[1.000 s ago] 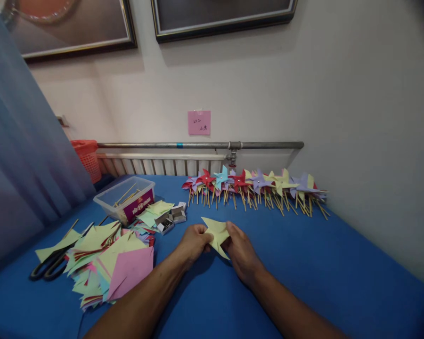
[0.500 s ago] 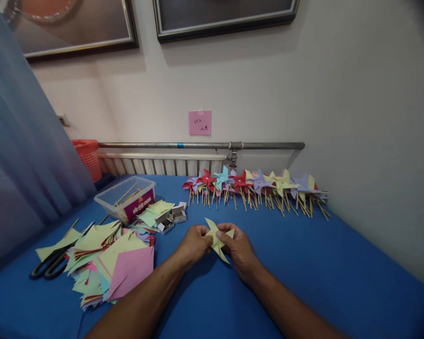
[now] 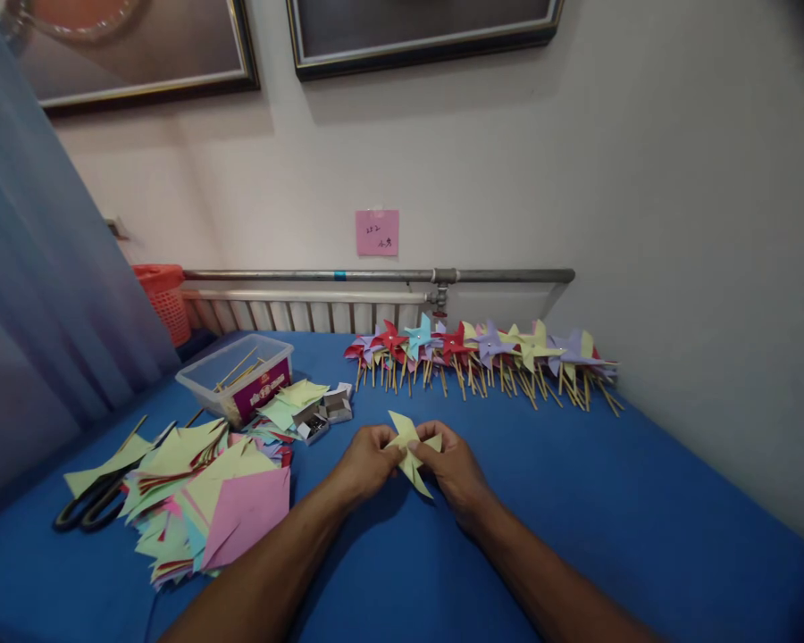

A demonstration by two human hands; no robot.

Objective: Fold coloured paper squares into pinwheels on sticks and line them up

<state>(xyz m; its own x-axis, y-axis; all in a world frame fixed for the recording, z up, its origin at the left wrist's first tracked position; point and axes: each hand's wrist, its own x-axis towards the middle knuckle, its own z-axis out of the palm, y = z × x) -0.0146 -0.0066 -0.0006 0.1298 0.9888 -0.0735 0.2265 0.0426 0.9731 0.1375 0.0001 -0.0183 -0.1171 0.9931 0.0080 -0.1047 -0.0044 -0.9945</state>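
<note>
A pale yellow paper pinwheel (image 3: 414,464) is held between both hands above the blue table. My left hand (image 3: 370,462) pinches its left side between thumb and fingers. On the right, my right hand (image 3: 450,464) grips it, with the thumb pressed near the centre and the fingers behind. Its blades fan out up, right and down; the part under my fingers is hidden. No stick shows on this pinwheel. Two small open boxes (image 3: 314,423), one holding dark little pins, lie beyond my left hand.
Finished pinwheels on sticks (image 3: 489,350) lie in a row along the wall. At left are stacked paper squares (image 3: 247,518), black-handled scissors (image 3: 94,500) and a clear plastic tub (image 3: 238,371) with sticks. A red basket (image 3: 164,299) stands behind, near a blue curtain (image 3: 46,268).
Both hands keep hold of the pinwheel in nearly the same place. The view has shifted very slightly; nothing else has visibly moved.
</note>
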